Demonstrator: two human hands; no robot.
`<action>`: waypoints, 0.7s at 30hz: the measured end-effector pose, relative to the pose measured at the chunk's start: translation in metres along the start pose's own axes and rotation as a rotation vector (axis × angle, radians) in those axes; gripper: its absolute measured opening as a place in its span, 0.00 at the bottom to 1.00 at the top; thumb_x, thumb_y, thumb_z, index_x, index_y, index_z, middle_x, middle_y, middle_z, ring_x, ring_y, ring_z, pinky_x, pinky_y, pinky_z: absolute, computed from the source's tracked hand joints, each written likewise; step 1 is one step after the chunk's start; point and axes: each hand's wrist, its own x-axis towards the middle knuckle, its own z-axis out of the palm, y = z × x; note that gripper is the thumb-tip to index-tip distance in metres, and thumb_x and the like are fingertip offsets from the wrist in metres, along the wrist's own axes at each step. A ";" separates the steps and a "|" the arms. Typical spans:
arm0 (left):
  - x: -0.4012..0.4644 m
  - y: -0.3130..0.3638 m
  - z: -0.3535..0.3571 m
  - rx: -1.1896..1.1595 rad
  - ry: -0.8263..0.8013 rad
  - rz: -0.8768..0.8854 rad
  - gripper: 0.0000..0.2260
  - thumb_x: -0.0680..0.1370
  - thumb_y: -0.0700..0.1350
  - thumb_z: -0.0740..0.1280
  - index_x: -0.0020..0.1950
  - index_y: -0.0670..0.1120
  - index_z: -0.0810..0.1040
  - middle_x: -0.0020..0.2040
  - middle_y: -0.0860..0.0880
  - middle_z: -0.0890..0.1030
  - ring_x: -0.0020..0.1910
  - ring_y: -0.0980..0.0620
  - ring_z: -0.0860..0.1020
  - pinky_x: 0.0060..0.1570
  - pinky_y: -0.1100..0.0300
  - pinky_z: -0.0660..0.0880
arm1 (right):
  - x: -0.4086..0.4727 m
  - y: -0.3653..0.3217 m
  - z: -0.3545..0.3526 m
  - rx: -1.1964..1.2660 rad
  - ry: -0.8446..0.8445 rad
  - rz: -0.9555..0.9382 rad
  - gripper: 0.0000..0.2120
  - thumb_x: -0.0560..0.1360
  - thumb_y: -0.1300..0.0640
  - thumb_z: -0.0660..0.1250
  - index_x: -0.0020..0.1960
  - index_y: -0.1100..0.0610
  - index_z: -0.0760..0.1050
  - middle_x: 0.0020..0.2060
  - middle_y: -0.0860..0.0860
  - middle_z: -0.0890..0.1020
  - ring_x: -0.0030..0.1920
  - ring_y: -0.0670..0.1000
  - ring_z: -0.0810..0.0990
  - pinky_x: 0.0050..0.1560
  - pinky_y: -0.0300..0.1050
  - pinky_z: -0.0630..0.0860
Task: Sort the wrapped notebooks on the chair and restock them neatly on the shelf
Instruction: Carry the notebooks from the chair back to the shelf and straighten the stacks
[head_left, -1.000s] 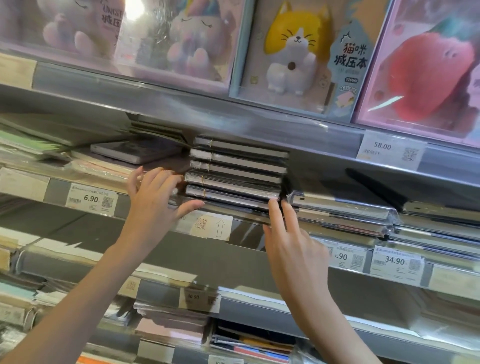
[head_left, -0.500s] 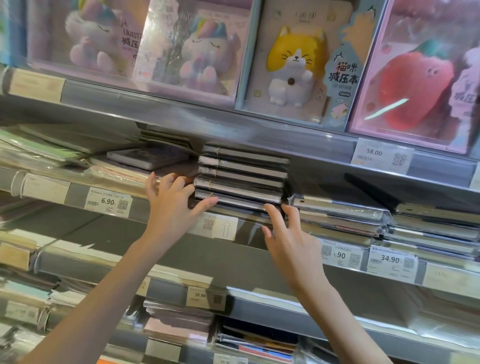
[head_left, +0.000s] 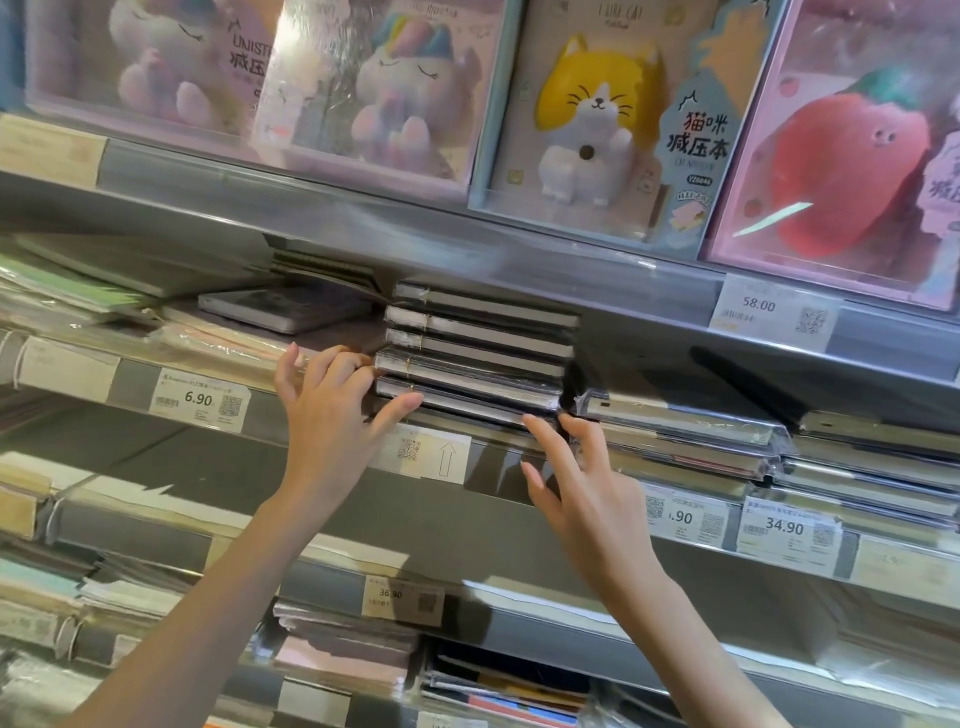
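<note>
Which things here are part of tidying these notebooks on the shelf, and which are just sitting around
In the job: stack of wrapped notebooks; left hand touching its left end; right hand at its lower right corner; shelf.

Just there: cat notebook; strawberry notebook; 6.90 price tag; neighbouring wrapped stacks.

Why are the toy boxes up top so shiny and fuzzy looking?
In the head view, light bounces off the plastic wrap on the unicorn box, making white glare, with a bright streak on the strawberry box. The picture is soft and a bit blurry all over, and the shelf rail looks slanted through the wide lens.
</note>
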 end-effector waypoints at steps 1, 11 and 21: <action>0.000 0.000 0.000 0.012 -0.001 -0.002 0.30 0.75 0.66 0.52 0.40 0.40 0.78 0.44 0.45 0.79 0.54 0.49 0.68 0.65 0.46 0.51 | 0.000 0.001 -0.001 0.015 0.008 -0.007 0.15 0.76 0.51 0.58 0.62 0.53 0.68 0.52 0.57 0.79 0.21 0.50 0.71 0.16 0.38 0.66; 0.004 0.000 -0.003 -0.025 -0.121 -0.069 0.40 0.71 0.73 0.45 0.52 0.40 0.78 0.53 0.44 0.78 0.62 0.43 0.69 0.69 0.46 0.48 | -0.001 -0.003 -0.019 -0.128 0.116 0.006 0.16 0.69 0.65 0.69 0.57 0.59 0.77 0.56 0.54 0.80 0.19 0.47 0.65 0.18 0.36 0.58; 0.005 0.003 -0.008 -0.062 -0.111 -0.081 0.36 0.70 0.72 0.51 0.52 0.43 0.80 0.53 0.45 0.79 0.62 0.43 0.70 0.68 0.46 0.48 | 0.019 0.009 -0.017 -0.229 -0.014 -0.069 0.20 0.75 0.50 0.62 0.64 0.57 0.72 0.56 0.50 0.79 0.21 0.46 0.68 0.20 0.34 0.56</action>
